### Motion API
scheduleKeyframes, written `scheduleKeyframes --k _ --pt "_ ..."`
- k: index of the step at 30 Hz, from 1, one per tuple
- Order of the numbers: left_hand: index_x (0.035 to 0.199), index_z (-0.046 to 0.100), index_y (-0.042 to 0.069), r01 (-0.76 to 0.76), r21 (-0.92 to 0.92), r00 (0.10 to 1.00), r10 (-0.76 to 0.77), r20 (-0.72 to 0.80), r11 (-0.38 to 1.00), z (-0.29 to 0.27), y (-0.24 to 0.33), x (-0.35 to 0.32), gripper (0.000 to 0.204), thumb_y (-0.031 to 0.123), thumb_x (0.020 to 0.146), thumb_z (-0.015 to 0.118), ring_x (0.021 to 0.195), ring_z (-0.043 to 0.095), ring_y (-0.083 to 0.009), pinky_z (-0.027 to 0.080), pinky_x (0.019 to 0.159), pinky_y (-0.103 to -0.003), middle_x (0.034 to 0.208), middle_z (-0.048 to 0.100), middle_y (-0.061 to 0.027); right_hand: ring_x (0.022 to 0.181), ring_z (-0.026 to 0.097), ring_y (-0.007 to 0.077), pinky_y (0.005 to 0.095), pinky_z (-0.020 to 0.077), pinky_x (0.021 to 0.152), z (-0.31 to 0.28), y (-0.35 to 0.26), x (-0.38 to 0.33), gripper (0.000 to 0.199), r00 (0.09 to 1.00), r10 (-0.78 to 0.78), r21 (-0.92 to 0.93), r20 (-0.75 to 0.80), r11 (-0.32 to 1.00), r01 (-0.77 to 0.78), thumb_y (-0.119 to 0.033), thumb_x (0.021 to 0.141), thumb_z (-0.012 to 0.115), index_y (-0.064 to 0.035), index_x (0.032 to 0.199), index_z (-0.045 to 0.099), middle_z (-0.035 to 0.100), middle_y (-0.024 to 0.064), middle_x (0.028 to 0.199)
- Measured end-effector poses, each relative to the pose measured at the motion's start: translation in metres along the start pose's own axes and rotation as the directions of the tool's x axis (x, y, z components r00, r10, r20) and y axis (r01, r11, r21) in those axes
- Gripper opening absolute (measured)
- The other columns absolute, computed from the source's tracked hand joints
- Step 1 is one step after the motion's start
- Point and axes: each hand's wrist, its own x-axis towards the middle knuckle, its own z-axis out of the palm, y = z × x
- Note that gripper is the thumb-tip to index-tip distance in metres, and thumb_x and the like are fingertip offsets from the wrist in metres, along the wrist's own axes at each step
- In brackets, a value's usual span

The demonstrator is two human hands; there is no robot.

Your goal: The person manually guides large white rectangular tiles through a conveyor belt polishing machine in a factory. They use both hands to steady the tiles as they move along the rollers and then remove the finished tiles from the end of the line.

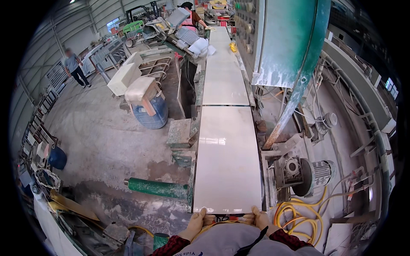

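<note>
Gripping the near edge of a long pale stone slab (227,160), the person stood at the end of the conveyor line (196,170) with both hands low against their grey apron. The left hand (197,220) was curled over the slab's near left corner, thumb on top and fingers tucked under the edge; the right hand (260,218) was wrapped the same way near the right corner. The slab lay flat on the line, its far end butting against a second slab (224,74) that ran on toward the green machine housing (290,42). A grey electric motor (314,173) sat just right of the line, with coiled yellow hose (299,215) on the floor beside it. To the left a green roller (158,187) stuck out near the slab's corner, and a blue drum (149,112) stood farther off. Another person (74,66) walked at the far left, and one more (190,17) worked at the line's far end.

To my eye, moving it well called for both hands to work evenly so the polished face stayed square to the line, with fingers kept clear of the frame edge. A slab that long would likely be heavy and brittle at its corners, so a level, steady hold seemed wiser than a jerk.
</note>
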Motion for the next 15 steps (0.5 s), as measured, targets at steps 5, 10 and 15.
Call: scheduleKeyframes --k 5,10,15 --pt "0.13 0.087 -0.015 -0.058 0.045 0.998 0.057 0.018 0.997 -0.002 0.004 0.008 0.083 0.063 0.131 0.059 0.098 0.084 -0.0226 0.071 0.098 -0.037 0.118 0.091 -0.0204 0.08 0.078 0.0258 0.0433 0.0691 0.078 0.007 -0.011 0.002 0.06 1.0 0.004 0.047 -0.001 0.999 -0.004 -0.053 0.129 0.067 0.0061 0.135 0.076 0.088 0.0233 0.109" --pt "0.129 0.087 -0.015 -0.054 0.046 0.998 0.052 0.038 0.997 -0.005 0.005 0.022 0.083 0.064 0.131 0.059 0.099 0.084 -0.0226 0.071 0.1 -0.039 0.119 0.091 -0.0206 0.075 0.071 0.0251 0.0423 0.0644 0.073 0.014 -0.023 0.006 0.057 1.0 0.023 0.12 0.004 0.993 -0.023 -0.051 0.13 0.068 0.0055 0.132 0.073 0.085 0.0237 0.104" --pt "0.129 0.087 -0.014 -0.091 0.076 0.996 0.09 0.013 0.993 0.001 0.016 0.02 0.081 0.062 0.131 0.06 0.103 0.086 -0.0239 0.072 0.101 -0.04 0.124 0.092 -0.0218 0.074 0.069 0.0246 0.0415 0.0632 0.073 0.018 -0.03 0.012 0.058 1.0 0.011 0.091 -0.018 0.996 -0.009 -0.051 0.129 0.069 0.0069 0.131 0.072 0.083 0.0229 0.101"
